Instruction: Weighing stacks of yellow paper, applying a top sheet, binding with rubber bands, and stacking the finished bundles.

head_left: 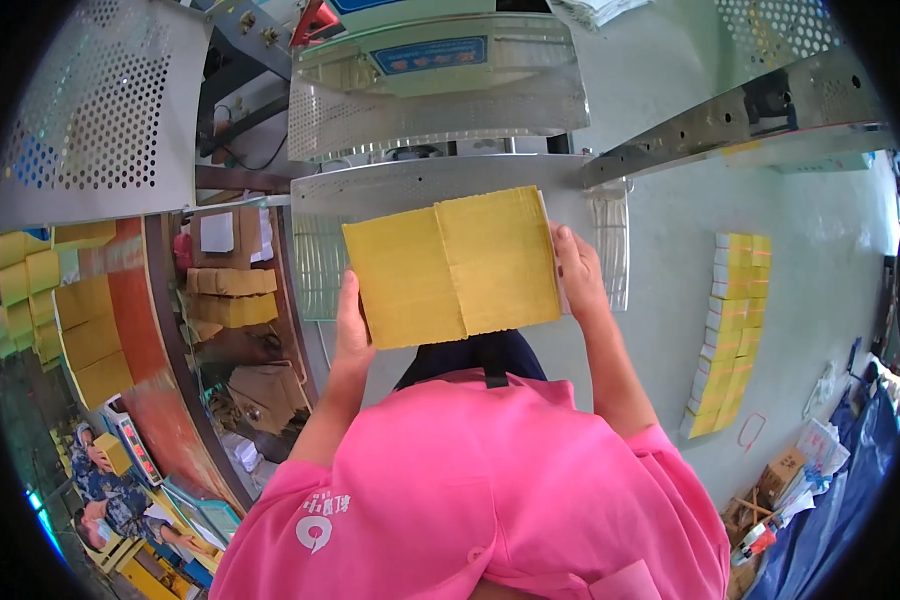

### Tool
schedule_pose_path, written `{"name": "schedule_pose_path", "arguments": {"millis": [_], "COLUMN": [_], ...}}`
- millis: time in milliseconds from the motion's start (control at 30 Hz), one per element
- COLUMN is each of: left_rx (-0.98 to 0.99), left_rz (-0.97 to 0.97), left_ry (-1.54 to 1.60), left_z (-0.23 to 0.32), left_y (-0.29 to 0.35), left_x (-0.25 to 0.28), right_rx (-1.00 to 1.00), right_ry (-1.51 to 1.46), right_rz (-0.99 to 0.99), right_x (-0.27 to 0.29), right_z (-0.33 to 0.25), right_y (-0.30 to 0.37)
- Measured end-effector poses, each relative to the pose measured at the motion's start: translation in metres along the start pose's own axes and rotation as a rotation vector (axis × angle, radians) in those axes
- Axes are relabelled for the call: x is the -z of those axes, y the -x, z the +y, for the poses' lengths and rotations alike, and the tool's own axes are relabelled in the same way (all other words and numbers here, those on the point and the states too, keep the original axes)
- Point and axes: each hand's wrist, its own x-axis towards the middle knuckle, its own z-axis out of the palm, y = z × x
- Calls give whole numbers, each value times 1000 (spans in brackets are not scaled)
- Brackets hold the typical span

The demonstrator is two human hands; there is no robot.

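Observation:
Two stacks of yellow paper (450,265) are pressed side by side, with a seam running down between them. My left hand (354,318) is closed against their left end, thumb uppermost. At the opposite end my right hand (582,268) grips the edge, where a strip of paler side shows. The paper is held tilted a little, its right side farther up. Beneath and behind it lies a shiny metal shelf (370,185) of a machine. The undersides of both hands are hidden.
A perforated metal guard (90,110) is at upper left, a steel beam (740,115) at upper right. Rows of yellow paper bundles (730,335) stand on the floor to the right. More brown-yellow stacks (232,295) sit at left, past which another person (120,500) handles a yellow block.

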Motion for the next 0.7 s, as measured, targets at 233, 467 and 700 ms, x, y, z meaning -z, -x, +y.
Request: {"name": "schedule_pose_path", "arguments": {"millis": [233, 467, 700], "left_rx": [57, 234, 14], "left_rz": [-12, -148, -284], "left_ry": [-47, -472, -678], "left_z": [8, 55, 65], "left_y": [0, -6, -16], "left_x": [-6, -2, -8], "right_rx": [-121, -2, -98], "right_ry": [78, -63, -614], "right_rz": [-55, -56, -184], "right_x": [-2, -15, -7], "right_z": [-7, 8, -14], "right_y": [2, 4, -17]}}
